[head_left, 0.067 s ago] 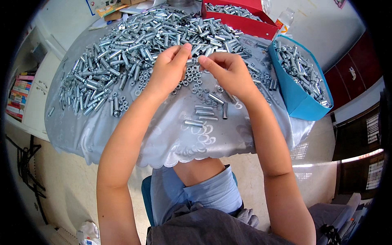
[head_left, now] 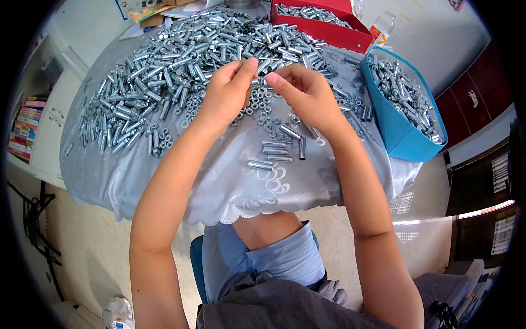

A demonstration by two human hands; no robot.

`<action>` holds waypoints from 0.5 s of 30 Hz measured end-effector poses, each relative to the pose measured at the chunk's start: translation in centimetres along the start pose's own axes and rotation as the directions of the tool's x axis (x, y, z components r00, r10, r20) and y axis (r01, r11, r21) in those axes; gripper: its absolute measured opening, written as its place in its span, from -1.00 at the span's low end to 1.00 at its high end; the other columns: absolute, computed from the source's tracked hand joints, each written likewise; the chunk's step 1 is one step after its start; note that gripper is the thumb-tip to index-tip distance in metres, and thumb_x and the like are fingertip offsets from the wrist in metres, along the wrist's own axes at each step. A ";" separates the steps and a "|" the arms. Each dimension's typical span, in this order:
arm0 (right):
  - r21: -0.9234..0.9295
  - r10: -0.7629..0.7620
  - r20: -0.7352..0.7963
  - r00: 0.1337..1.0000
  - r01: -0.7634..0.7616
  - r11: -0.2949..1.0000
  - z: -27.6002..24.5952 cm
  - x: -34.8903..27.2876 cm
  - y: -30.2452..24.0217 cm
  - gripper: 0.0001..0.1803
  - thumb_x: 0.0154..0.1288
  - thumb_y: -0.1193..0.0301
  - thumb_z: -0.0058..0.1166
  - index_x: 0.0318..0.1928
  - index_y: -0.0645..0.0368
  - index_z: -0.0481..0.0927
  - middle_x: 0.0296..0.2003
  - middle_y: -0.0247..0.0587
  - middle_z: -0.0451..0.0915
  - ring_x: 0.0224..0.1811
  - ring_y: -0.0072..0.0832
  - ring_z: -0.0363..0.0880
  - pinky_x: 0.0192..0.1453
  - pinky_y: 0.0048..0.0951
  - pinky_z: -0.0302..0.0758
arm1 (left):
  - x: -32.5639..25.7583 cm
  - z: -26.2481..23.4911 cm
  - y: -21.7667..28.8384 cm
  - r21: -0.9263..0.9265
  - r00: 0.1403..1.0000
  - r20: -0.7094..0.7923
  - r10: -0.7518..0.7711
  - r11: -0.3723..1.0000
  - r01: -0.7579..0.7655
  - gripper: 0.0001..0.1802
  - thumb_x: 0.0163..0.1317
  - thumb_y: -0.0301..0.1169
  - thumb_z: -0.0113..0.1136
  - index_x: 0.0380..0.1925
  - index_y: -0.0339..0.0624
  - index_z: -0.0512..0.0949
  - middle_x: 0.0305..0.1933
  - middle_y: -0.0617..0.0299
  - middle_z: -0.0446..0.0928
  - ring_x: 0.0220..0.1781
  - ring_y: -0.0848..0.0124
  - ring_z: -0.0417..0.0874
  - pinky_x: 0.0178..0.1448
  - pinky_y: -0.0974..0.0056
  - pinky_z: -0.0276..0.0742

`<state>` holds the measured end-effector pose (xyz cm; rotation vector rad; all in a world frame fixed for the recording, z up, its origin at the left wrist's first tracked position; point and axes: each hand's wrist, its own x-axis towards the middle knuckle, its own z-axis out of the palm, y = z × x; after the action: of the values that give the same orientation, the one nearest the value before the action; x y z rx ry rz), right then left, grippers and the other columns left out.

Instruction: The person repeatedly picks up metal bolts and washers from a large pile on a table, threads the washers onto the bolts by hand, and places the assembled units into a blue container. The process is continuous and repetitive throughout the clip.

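Note:
My left hand (head_left: 230,90) is closed, thumb on top, over the near edge of a big heap of silvery metal bolts and tubes (head_left: 156,71). Facing it, my right hand (head_left: 311,97) pinches with thumb and curled index finger. A small silvery metal part (head_left: 260,82) spans the gap between both sets of fingertips; its exact kind is mostly hidden. Below the hands lie many loose hex nuts (head_left: 264,108) and washers. Closer to me several short metal sleeves (head_left: 274,151) rest on the grey tablecloth (head_left: 219,181).
At the right edge stands a blue fabric bin (head_left: 405,129) full of bolts. Behind the heap is a red box (head_left: 329,35) with more metal parts, beside a clear plastic bottle (head_left: 383,24). Papers and boxes (head_left: 150,13) lie at the far left.
My right index finger and knuckles have lifted slightly, while the thumb stays beside the metal part. My left hand is nearly still.

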<state>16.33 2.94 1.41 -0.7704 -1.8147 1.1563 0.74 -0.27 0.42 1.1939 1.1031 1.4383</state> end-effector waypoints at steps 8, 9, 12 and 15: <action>-0.109 -0.017 0.083 0.996 0.026 0.994 -0.3 -0.1 -0.1 -0.68 0.10 0.31 0.19 -0.21 0.25 0.48 -0.54 -0.38 0.46 -0.55 -0.73 0.31 -0.50 -0.64 0.28 | 0.1 0.2 -0.3 0.044 1.000 0.025 0.014 0.999 -0.015 -0.69 0.27 -0.14 -0.04 -0.50 -0.11 0.38 -0.75 0.54 0.11 -0.76 0.71 0.05 -0.66 0.50 -0.08; -0.076 -0.052 0.062 0.997 0.057 0.995 -0.1 -0.3 -0.2 -0.68 0.11 0.32 0.18 -0.20 0.26 0.47 -0.54 -0.38 0.46 -0.56 -0.72 0.31 -0.49 -0.63 0.29 | 0.1 0.4 -0.2 0.047 0.999 0.024 0.027 0.999 -0.028 -0.70 0.27 -0.14 -0.04 -0.50 -0.11 0.39 -0.75 0.54 0.11 -0.76 0.71 0.05 -0.66 0.50 -0.08; -0.077 -0.059 0.122 0.991 0.068 0.995 -0.1 -0.3 0.2 -0.71 0.12 0.33 0.17 -0.25 0.28 0.48 -0.53 -0.35 0.47 -0.54 -0.69 0.34 -0.47 -0.57 0.34 | -0.1 0.2 0.1 0.024 1.000 0.014 -0.024 0.999 0.024 -0.70 0.27 -0.15 -0.03 -0.49 -0.11 0.39 -0.76 0.54 0.10 -0.75 0.72 0.06 -0.66 0.51 -0.06; -0.127 0.076 0.152 0.985 -0.056 0.990 -0.2 -0.3 -0.8 -0.72 0.15 0.32 0.13 -0.27 0.29 0.48 -0.54 -0.32 0.47 -0.53 -0.67 0.35 -0.46 -0.56 0.35 | 0.0 0.0 -0.3 0.026 0.999 0.031 -0.022 0.999 0.022 -0.66 0.25 -0.12 -0.01 -0.49 -0.16 0.43 -0.73 0.50 0.19 -0.73 0.69 0.14 -0.65 0.50 0.02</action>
<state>16.59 2.42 2.12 -0.8354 -2.0192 1.1852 0.72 -0.24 0.14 1.2148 1.1127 1.3879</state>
